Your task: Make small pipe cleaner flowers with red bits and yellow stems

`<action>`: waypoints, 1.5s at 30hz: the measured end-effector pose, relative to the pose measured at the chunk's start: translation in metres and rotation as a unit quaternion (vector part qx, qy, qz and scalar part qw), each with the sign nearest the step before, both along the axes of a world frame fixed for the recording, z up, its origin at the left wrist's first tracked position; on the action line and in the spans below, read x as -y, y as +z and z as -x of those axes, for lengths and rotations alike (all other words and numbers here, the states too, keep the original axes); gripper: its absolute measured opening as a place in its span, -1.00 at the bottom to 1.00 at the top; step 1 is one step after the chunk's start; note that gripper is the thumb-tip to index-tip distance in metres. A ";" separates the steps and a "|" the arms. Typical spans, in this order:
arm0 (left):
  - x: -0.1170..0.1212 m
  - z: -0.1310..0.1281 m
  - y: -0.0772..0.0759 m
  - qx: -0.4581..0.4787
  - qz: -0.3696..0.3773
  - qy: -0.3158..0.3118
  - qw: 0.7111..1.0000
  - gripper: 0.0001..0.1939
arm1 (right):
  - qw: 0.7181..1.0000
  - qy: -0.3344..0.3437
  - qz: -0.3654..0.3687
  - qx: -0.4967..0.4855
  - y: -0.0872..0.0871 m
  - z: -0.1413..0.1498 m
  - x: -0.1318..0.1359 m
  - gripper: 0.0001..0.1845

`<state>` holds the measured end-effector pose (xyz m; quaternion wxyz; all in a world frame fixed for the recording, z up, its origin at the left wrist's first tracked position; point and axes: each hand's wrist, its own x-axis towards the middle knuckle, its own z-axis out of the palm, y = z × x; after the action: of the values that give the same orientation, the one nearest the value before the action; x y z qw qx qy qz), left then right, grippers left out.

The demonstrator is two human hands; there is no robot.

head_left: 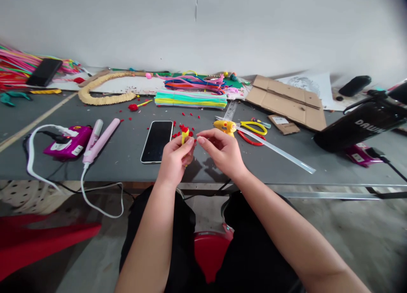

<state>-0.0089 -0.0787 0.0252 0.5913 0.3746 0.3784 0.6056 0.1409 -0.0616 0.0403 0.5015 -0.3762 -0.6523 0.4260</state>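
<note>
My left hand (177, 159) is closed round a small yellow and red pipe-cleaner flower (185, 134), its red tip pointing up. Beside it, my right hand (224, 152) has thumb and forefinger pinched together, close to the left fingertips; what they hold, if anything, is too small to make out. Small red bits (191, 114) lie scattered on the grey table just beyond the hands. A phone with a dark screen (157, 141) lies to the left of my left hand. Past my right hand is a yellow hot glue gun (225, 125), with a clear glue stick (282, 153) reaching out to the right.
Pink hair straightener (102, 140) and purple power strip (69, 143) sit left, their cords hanging off the edge. Behind are pipe-cleaner bundles (190, 100) and a finished red flower (133, 107). Scissors (259, 128), cardboard (284, 100) and a black bottle (356, 123) occupy the right.
</note>
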 end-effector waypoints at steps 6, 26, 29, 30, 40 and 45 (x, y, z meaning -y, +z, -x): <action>0.002 -0.002 -0.001 -0.014 -0.003 -0.012 1.000 -0.73 | 1.000 0.010 0.013 0.003 -0.004 0.000 -0.002 -0.63; 0.002 -0.008 -0.010 -0.030 -0.036 -0.003 0.999 -0.69 | 0.995 0.059 0.082 -0.021 -0.003 -0.003 -0.007 -0.56; 0.002 -0.009 -0.006 -0.009 -0.013 -0.026 1.000 -0.68 | 0.997 0.033 0.063 -0.019 0.002 -0.006 -0.007 -0.59; 0.002 -0.009 -0.005 0.004 -0.008 -0.033 0.999 -0.67 | 0.998 0.023 0.059 -0.015 0.003 -0.007 -0.007 -0.60; 0.000 -0.018 -0.003 0.034 0.008 0.006 0.999 -0.70 | 0.998 -0.006 0.055 -0.011 0.003 -0.009 -0.008 -0.62; 0.000 -0.017 -0.006 0.011 0.008 0.015 1.000 -0.67 | 0.999 -0.019 0.028 -0.026 0.003 -0.009 -0.009 -0.65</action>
<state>0.0077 -0.0789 0.0194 0.5892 0.3580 0.3823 0.6152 0.1497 -0.0530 0.0429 0.5159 -0.3912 -0.6194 0.4440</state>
